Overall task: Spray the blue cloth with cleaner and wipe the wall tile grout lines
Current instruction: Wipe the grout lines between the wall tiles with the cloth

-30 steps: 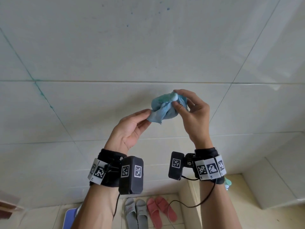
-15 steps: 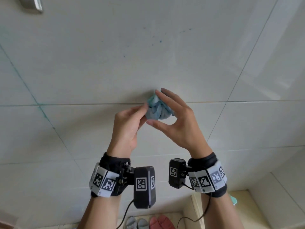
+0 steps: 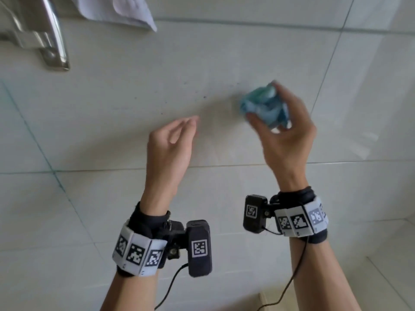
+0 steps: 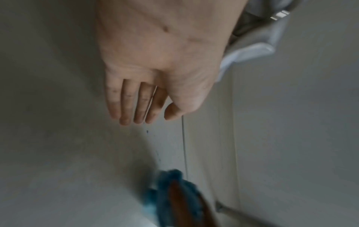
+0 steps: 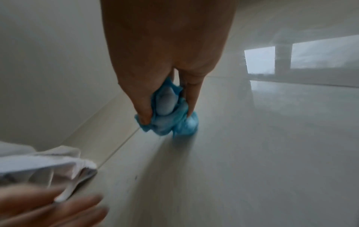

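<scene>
Both your forearms reach up and forward, each wrist wrapped in a marker band with a camera. Your left hand (image 3: pixel 170 142) is empty, fingers straight and held together, thumb alongside. Your right hand (image 3: pixel 289 135) sits higher and further right, thumb and fingers curled around a bunched blue cloth (image 3: pixel 262 106).

Head view faces wall tile (image 3: pixel 224 63); wrist views close, share it.
</scene>
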Demonstrator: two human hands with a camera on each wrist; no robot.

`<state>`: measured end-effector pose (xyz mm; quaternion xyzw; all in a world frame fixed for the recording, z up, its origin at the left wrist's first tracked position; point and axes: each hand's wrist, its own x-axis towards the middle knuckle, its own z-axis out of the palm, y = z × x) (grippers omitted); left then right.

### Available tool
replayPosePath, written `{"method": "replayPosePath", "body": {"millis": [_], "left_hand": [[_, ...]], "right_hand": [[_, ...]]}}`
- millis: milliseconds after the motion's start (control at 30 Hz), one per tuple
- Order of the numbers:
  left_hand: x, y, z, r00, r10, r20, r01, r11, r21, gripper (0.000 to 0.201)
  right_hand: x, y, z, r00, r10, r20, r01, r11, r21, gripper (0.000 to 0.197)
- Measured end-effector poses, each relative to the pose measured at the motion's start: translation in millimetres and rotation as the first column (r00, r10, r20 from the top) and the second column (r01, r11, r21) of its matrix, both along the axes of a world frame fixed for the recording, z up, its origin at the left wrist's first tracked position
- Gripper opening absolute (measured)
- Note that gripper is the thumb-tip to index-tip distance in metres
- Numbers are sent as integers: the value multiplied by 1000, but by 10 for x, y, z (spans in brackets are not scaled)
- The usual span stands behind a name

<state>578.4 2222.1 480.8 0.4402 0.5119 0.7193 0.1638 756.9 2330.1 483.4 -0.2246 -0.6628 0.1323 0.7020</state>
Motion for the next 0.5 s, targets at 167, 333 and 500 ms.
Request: {"method": "replayPosePath", "body": {"millis": [167,333,500], "left_hand": [[-215,-36,-17,664,578,-474,-480,816,322,39],[-542,-21,-203,577,588,-567,-689,723,50,105],[-794,27,-433,585,605,-541,-743,666,-59,130]], "right_hand": [[49,314,435,942,-101,-320,132,988,76,58],[-302,440,320,942,-224,-248,264,954,140,46],[-586,338,61,935,-354,-6,344,904,255,40]]}}
